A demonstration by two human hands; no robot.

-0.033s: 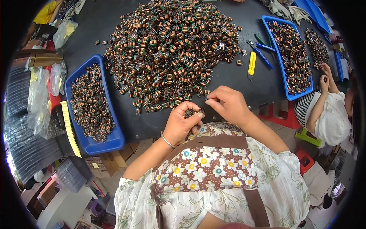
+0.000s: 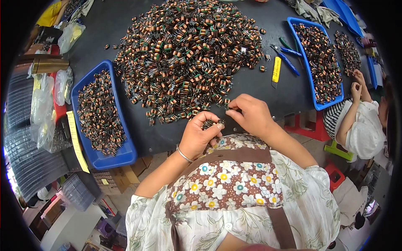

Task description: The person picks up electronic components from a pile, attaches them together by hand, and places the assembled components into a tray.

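Small copper-wound coils with dark bases and wire pins form a big pile (image 2: 184, 58) on the black table. Near the table's front edge, my left hand (image 2: 201, 134) is curled palm-up around a few coils (image 2: 214, 123); its fingers partly cover them. To its right, my right hand (image 2: 251, 115) is closed in a pinch, thumb against forefinger, at a single coil (image 2: 227, 103) beside the pile's front edge. The fingertips hide part of this coil. A small gap separates the two hands.
A blue tray (image 2: 133, 154) of coils stands at left, another blue tray (image 2: 338, 100) at right. Between pile and right tray lie blue-handled cutters (image 2: 289, 62) and a yellow utility knife (image 2: 276, 71). Beyond the right tray, another person's hands (image 2: 357, 81) work by a smaller coil heap (image 2: 347, 52).
My right hand has shifted very slightly at the single coil. My left hand stays where it was, around its coils.
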